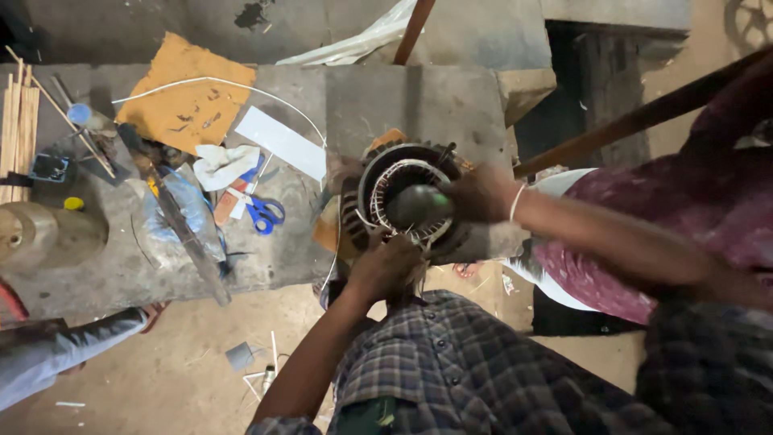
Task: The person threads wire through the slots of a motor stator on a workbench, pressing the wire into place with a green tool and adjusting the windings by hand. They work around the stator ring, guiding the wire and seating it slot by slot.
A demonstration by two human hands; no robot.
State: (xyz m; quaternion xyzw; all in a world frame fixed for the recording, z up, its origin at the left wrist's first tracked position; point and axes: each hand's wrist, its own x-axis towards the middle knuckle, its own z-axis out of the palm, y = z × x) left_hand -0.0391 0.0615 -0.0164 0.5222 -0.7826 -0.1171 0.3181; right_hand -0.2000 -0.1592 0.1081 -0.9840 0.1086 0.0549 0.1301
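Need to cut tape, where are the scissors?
Head view, left of centre: blue-handled scissors lie on the concrete bench, beside the white cloth, left of the motor stator.

stator [403, 201] on bench [419, 101] edge | left hand [385, 266] on its near rim | right hand [479, 193] on its right, tool [419, 205] over the bore, I think | scissors [264, 213] left of stator | sticks [18, 129] far left

You've got one motor stator [407, 201], one pair of blue scissors [264, 213], one orange card [187, 93], one white cloth [221, 165].
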